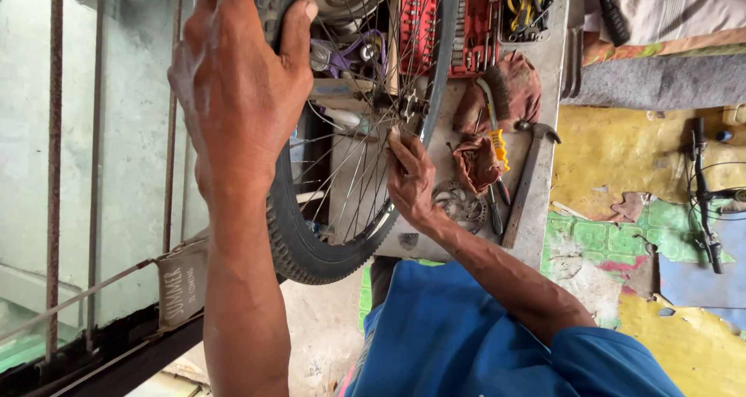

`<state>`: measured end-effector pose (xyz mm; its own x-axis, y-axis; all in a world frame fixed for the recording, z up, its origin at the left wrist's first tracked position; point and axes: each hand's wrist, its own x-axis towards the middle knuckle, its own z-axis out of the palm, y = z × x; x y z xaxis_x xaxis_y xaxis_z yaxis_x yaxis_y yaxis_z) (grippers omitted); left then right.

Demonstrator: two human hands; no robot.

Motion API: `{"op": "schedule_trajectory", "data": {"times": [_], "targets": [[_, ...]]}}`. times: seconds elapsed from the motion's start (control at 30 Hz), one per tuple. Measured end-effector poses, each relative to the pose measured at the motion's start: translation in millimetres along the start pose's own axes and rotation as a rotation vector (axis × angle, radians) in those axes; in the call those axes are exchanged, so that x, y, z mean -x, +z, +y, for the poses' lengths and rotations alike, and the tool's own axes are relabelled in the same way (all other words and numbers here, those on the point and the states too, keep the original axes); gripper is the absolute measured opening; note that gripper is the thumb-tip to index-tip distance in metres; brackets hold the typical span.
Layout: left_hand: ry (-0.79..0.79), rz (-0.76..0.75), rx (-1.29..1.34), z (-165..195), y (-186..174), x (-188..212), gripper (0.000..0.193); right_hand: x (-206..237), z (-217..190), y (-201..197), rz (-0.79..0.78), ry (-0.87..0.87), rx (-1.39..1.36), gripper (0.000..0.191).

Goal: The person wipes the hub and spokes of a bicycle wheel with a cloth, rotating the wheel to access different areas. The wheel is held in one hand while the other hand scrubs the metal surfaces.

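A bicycle wheel with a black knobbly tyre [299, 245] and thin metal spokes [353, 175] stands over a grey workbench [544, 78]. My left hand [237, 86] grips the tyre at the rim, thumb hooked over its inner side. My right hand [408, 175], reaching out of a blue sleeve [466, 335], pinches the spokes just beside the hub [404, 106]. Part of the rim runs out of view at the top.
On the bench lie a red socket set [451, 24], a hammer [528, 179], a yellow-handled tool [497, 144], reddish rags [505, 94] and a toothed sprocket [458, 203]. Rusty bars [54, 164] stand left. A bicycle handlebar [703, 195] lies on the painted floor at right.
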<state>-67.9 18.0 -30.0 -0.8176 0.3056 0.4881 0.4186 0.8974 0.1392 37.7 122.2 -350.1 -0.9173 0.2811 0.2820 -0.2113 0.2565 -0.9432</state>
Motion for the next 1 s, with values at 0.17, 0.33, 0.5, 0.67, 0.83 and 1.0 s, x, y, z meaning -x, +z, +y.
{"op": "schedule_trajectory", "data": {"times": [0.17, 0.33, 0.5, 0.67, 0.83, 1.0], "targets": [[0.01, -0.01, 0.025, 6, 0, -6, 0.036, 22, -3, -12, -0.104, -0.067, -0.013, 0.033], [0.029, -0.001, 0.007, 12, -2, -5, 0.038, 5, 20, -25, -0.071, -0.111, 0.113, 0.037], [0.086, 0.055, 0.003, 21, -1, -5, 0.039, -9, 32, -28, -0.172, -0.306, -0.039, 0.047], [0.04, 0.003, 0.08, 20, -3, -3, 0.039, 0, 27, -41, -0.258, -0.379, 0.103, 0.056], [0.086, 0.044, 0.016, 19, -3, 0, 0.037, -11, 36, -50, -0.413, -0.329, 0.172, 0.062], [0.027, 0.018, 0.054, 17, -6, 1, 0.038, 40, 18, -56, -0.613, -0.397, 0.001, 0.057]]}}
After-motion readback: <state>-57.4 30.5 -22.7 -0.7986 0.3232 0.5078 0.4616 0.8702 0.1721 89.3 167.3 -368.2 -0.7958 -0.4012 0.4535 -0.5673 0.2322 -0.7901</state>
